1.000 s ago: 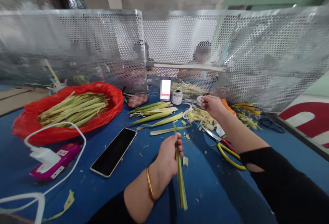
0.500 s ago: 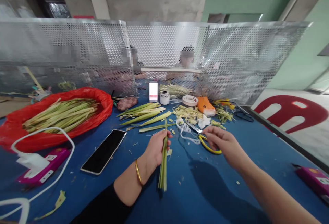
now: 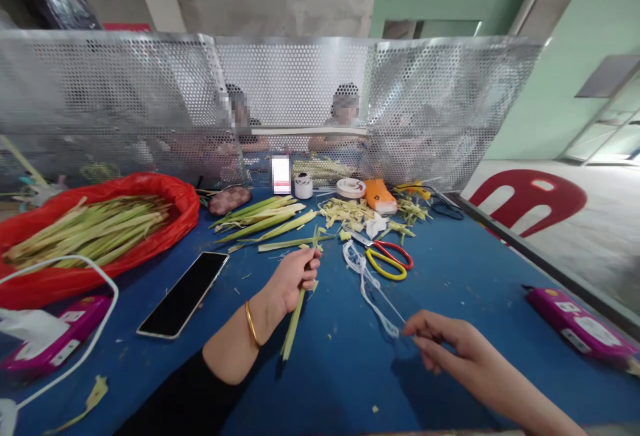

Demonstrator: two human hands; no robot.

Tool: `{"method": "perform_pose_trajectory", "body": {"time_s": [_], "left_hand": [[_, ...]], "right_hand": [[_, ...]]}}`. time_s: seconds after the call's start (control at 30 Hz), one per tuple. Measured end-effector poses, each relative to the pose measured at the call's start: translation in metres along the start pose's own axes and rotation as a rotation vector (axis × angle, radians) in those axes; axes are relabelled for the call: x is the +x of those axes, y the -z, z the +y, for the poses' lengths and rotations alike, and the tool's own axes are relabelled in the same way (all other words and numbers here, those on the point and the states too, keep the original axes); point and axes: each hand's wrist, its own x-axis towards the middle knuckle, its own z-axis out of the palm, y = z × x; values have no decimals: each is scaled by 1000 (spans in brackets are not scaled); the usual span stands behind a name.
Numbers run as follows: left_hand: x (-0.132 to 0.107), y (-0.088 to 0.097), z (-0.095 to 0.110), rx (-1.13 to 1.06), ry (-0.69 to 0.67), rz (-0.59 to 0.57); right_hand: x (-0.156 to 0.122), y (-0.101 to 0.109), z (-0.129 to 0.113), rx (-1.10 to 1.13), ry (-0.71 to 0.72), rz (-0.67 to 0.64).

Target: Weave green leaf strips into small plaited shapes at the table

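My left hand (image 3: pixel 295 277) is closed around a small bundle of green leaf strips (image 3: pixel 294 326), which slants down toward me. Between the thumb and fingertips of my right hand (image 3: pixel 445 343) is the end of a thin white string (image 3: pixel 395 309). The rest of the string lies in a loose tangle (image 3: pixel 357 259) on the blue table. Beyond that tangle rest scissors (image 3: pixel 385 271) with one red and one yellow handle loop, partly spread. Long green husk leaves (image 3: pixel 265 219) lie in a pile past my left hand.
A red plastic bag (image 3: pixel 165 189) full of leaf strips stands at left. Nearer lie a phone (image 3: pixel 185 296) and a purple power strip (image 3: pixel 65 339); another purple power strip (image 3: pixel 583 326) is at right. Leaf scraps (image 3: pixel 345 213), a tape roll (image 3: pixel 351 187) and an orange packet (image 3: pixel 381 196) sit before the perforated metal screen (image 3: pixel 295 76).
My right hand has moved from the scissors toward me and right, drawing out the white string. The bundle in my left hand now tilts more. The view has shifted right.
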Motion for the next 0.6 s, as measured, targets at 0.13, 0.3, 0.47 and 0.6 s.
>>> {"method": "perform_pose_trajectory", "body": {"time_s": [0.13, 0.3, 0.47, 0.6], "left_hand": [[-2, -2, 3, 92, -58, 32], [-1, -6, 4, 209, -150, 76], [10, -5, 4, 284, -191, 138], [18, -3, 5, 320, -201, 175]], "right_hand": [[-17, -2, 7, 45, -20, -42], [-17, 18, 27, -67, -45, 566], [-16, 50, 31, -11, -165, 1213], [-20, 70, 39, -7, -185, 1417]]}}
